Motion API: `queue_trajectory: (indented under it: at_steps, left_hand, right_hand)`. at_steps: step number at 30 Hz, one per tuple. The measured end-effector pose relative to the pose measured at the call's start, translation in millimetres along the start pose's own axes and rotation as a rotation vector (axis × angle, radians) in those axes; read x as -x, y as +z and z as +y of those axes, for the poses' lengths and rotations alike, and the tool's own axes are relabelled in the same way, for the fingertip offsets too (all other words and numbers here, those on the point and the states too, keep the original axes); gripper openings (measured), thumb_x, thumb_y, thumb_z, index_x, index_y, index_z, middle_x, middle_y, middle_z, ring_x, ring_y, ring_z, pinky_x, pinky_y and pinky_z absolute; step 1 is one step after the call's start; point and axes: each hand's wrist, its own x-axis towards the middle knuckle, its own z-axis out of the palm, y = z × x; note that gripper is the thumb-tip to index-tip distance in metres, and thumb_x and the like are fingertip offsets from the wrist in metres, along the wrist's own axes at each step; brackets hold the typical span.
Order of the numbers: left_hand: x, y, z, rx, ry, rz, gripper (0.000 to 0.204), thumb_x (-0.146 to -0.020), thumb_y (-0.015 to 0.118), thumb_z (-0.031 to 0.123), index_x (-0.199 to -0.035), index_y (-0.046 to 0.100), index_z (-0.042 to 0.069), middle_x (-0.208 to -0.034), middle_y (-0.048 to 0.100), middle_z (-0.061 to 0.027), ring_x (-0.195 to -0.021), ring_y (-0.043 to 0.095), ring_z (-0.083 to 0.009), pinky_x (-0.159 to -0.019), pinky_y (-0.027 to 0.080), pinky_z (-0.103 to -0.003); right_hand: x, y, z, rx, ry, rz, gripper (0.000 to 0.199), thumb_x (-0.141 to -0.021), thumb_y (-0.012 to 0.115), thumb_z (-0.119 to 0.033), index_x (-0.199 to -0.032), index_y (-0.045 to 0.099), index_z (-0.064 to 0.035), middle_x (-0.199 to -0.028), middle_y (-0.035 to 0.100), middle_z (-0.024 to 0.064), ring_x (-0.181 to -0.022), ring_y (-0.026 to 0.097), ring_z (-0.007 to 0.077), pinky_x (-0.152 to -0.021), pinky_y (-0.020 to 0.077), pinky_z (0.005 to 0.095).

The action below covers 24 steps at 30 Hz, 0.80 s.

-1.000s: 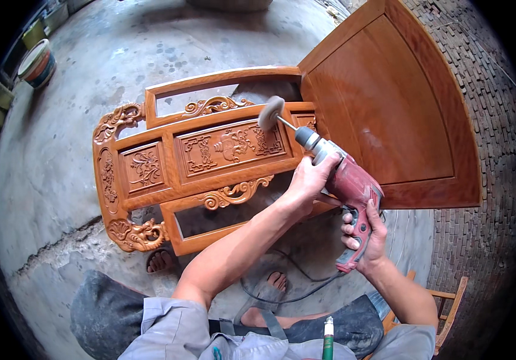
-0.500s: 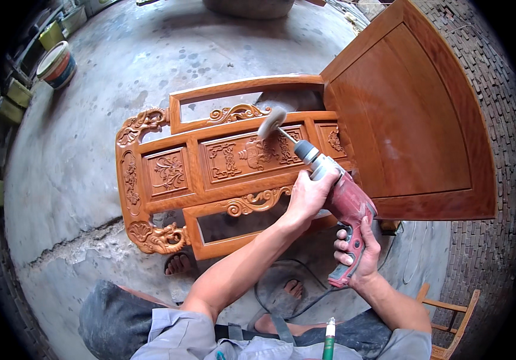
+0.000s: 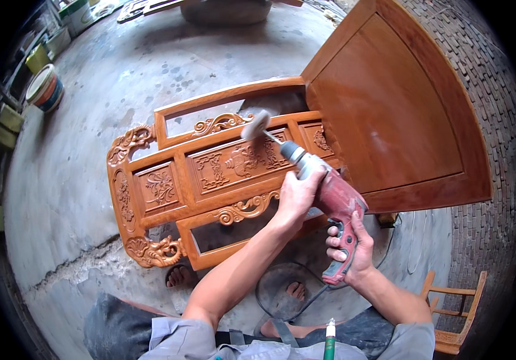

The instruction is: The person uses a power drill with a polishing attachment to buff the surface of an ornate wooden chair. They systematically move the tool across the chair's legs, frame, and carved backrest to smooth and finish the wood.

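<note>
A red and grey power drill [image 3: 342, 193] slants across the middle of the head view, held in both my hands. My right hand [image 3: 360, 249] is wrapped round its rear handle. Just behind the chuck, my left hand [image 3: 298, 193] grips the front of the body. On the drill's shaft sits a pale round buffing wheel [image 3: 256, 125], over the upper edge of the central carved panel; I cannot tell whether it touches the wood. Below it lies the carved chair back [image 3: 189, 174] of a brown wooden chair, whose broad smooth seat [image 3: 399, 114] rises at the right.
A dark power cord [image 3: 306, 306] loops on the concrete floor [image 3: 90, 204] near my feet. A paint bucket [image 3: 45, 88] stands at the upper left. At the lower right is a small wooden frame [image 3: 459, 312]; bricks [image 3: 480, 240] cover the ground at the right.
The drill and both hands appear a little further left and slightly higher at the drill's rear. The chair has shifted left in the picture as the view moved.
</note>
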Motion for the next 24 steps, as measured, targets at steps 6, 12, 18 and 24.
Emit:
queue_trajectory:
  at_steps: [6,12,18,24]
  left_hand:
    - [-6,13,-7,0.053,-0.001,-0.062,0.076,-0.084,0.072,0.054,-0.118,0.053,-0.011,-0.111,0.066,-0.0229,-0.100,0.067,-0.0243,-0.085,0.054,-0.036]
    - [-11,48,7,0.088,-0.027,-0.297,0.055,-0.095,0.063,0.045,-0.122,0.055,-0.003,-0.108,0.067,-0.0139,-0.091,0.071,-0.0206,-0.078,0.060,-0.037]
    - [-25,51,11,-0.008,-0.058,-0.362,0.051,-0.094,0.063,0.045,-0.117,0.061,0.000,-0.102,0.070,-0.0120,-0.090,0.071,-0.0200,-0.078,0.059,-0.037]
    - [-28,46,31,-0.031,-0.282,-0.467,0.048,-0.095,0.063,0.043,-0.120,0.059,0.002,-0.109,0.068,-0.0096,-0.095,0.069,-0.0201,-0.087,0.058,-0.039]
  right_hand:
    - [3,-5,-11,0.031,-0.046,0.002,0.051,-0.099,0.058,-0.053,-0.117,0.054,-0.0052,-0.088,0.060,0.0048,-0.068,0.057,0.0109,-0.044,0.0437,0.0198]
    - [18,-4,-18,0.027,-0.214,0.101,0.052,-0.099,0.057,-0.053,-0.121,0.051,-0.0063,-0.089,0.058,0.0046,-0.071,0.056,0.0109,-0.045,0.0426,0.0194]
    - [9,2,-7,-0.031,-0.233,0.147,0.055,-0.098,0.057,-0.058,-0.119,0.050,-0.0083,-0.092,0.057,0.0039,-0.070,0.052,0.0098,-0.048,0.0425,0.0204]
    - [4,2,-2,-0.157,-0.202,0.150,0.055,-0.097,0.057,-0.058,-0.119,0.050,-0.0079,-0.093,0.057,0.0040,-0.070,0.053,0.0100,-0.048,0.0425,0.0209]
